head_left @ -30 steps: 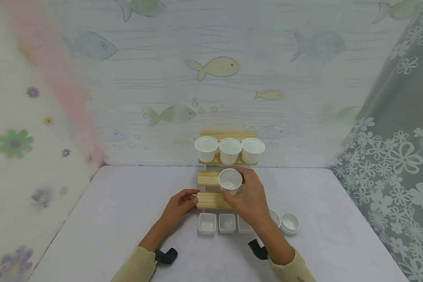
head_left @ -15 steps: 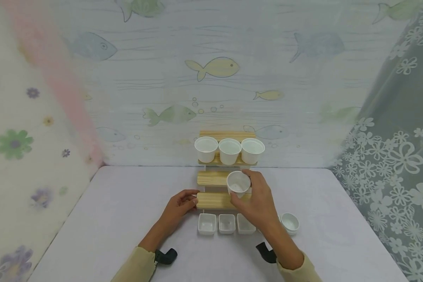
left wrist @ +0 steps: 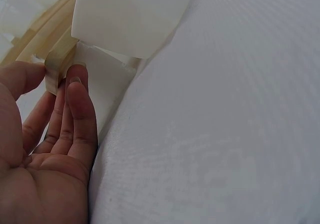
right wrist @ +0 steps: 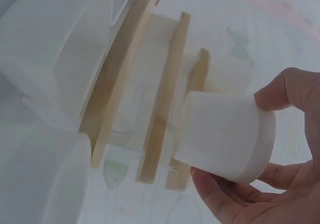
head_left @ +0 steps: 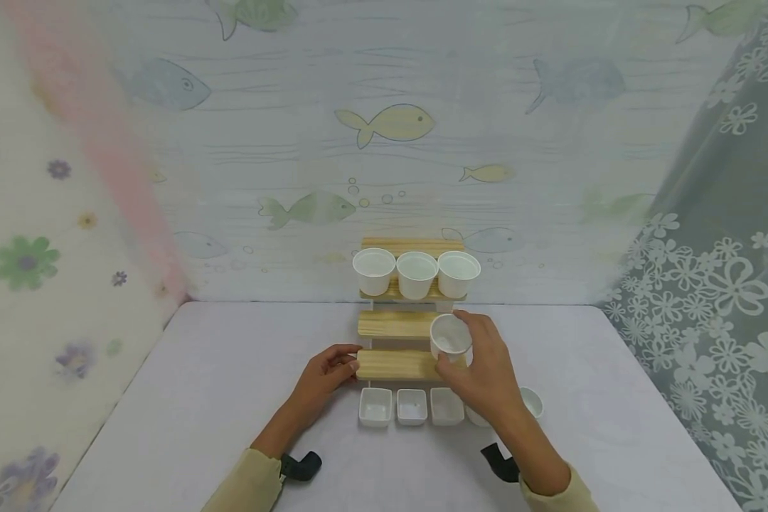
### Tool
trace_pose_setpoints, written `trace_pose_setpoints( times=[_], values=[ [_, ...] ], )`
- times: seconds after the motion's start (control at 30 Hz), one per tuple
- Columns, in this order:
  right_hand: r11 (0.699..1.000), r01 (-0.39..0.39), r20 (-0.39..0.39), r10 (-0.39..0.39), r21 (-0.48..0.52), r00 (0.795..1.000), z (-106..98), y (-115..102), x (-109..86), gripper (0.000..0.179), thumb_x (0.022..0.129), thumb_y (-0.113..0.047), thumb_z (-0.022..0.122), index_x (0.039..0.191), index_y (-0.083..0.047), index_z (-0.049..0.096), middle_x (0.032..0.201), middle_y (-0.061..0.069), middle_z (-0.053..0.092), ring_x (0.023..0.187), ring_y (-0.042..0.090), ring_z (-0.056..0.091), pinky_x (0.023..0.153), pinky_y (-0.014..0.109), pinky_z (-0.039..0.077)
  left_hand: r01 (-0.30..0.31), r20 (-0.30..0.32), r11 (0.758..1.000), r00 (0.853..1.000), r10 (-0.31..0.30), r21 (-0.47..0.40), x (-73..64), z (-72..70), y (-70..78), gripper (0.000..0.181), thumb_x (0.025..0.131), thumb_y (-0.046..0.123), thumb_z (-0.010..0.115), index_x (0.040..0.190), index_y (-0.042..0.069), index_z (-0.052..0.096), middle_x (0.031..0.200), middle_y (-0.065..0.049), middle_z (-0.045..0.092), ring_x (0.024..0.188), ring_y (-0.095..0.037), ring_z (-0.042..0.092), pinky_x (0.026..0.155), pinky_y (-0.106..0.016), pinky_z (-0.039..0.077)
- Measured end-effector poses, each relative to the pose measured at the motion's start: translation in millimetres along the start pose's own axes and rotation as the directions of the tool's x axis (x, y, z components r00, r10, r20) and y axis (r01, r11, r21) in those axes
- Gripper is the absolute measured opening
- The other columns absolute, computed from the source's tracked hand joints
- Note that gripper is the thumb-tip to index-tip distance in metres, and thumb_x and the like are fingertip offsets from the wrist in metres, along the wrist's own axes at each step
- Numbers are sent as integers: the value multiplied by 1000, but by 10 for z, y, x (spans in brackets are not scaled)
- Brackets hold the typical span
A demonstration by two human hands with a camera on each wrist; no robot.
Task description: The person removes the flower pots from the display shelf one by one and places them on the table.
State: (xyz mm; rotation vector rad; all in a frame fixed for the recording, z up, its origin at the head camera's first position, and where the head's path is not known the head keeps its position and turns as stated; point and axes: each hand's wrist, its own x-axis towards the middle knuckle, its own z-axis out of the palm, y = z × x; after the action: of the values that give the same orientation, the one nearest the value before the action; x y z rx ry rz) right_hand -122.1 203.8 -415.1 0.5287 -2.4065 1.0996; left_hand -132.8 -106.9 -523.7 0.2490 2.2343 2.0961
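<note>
My right hand (head_left: 489, 373) grips a white round cup (head_left: 451, 338) by its rim, thumb on one side and fingers on the other. The cup is above the right end of the two lower boards of a tiered wooden shelf (head_left: 390, 365). In the right wrist view this cup (right wrist: 220, 134) lies sideways across the picture, its base towards the boards. My left hand (head_left: 325, 380) pinches the left end of the lowest board (left wrist: 59, 62) between thumb and fingers. Three more white cups (head_left: 417, 274) stand in a row on a higher board.
In front of the shelf sit three small square white dishes (head_left: 412, 407). To their right are small round white bowls (head_left: 532, 402), partly hidden by my right hand. A white cloth (head_left: 230, 384) covers the table, and a fish-patterned curtain (head_left: 384, 163) hangs behind.
My right hand has moved the cup rightward and slightly nearer, from the middle of the shelf to its right end. My left hand has stayed put.
</note>
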Motion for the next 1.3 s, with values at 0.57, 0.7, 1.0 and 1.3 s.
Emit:
trace_pose_setpoints(
  times=[0.57, 0.7, 1.0, 1.3],
  values=[
    [994, -91, 71, 95, -54, 993, -314, 211, -116, 73, 83, -9, 80, 149, 0, 52, 136, 18, 59, 119, 36, 63, 98, 56, 57, -13, -4, 1000, 1000, 13, -9, -44, 41, 10, 39, 105, 21, 70, 141, 6, 62, 123, -16, 69, 105, -22, 71, 89, -31, 62],
    [994, -90, 89, 96, -66, 991, -412, 270, -141, 73, 82, -8, 78, 150, 1, 51, 136, 20, 58, 118, 37, 62, 97, 57, 56, -13, -10, 1000, 1000, 13, -9, -72, 63, 20, 39, 105, 20, 70, 141, 6, 62, 122, -16, 69, 104, -22, 71, 88, -31, 62],
    [982, -132, 131, 149, -133, 980, -583, 373, -174, 72, 83, -9, 75, 149, 3, 50, 139, 24, 53, 119, 41, 60, 96, 61, 55, -2, -21, 1000, 1000, 2, -1, -95, 76, 19, 39, 105, 20, 70, 141, 7, 62, 123, -16, 69, 103, -21, 71, 87, -30, 62],
    [972, -165, 139, 189, -168, 972, -698, 434, -205, 71, 83, -9, 76, 146, 6, 50, 137, 27, 53, 118, 44, 60, 95, 64, 55, -8, -13, 1000, 1000, 8, 3, -93, 77, 20, 39, 106, 20, 69, 141, 7, 62, 123, -16, 69, 104, -21, 71, 88, -31, 62]
  ],
)
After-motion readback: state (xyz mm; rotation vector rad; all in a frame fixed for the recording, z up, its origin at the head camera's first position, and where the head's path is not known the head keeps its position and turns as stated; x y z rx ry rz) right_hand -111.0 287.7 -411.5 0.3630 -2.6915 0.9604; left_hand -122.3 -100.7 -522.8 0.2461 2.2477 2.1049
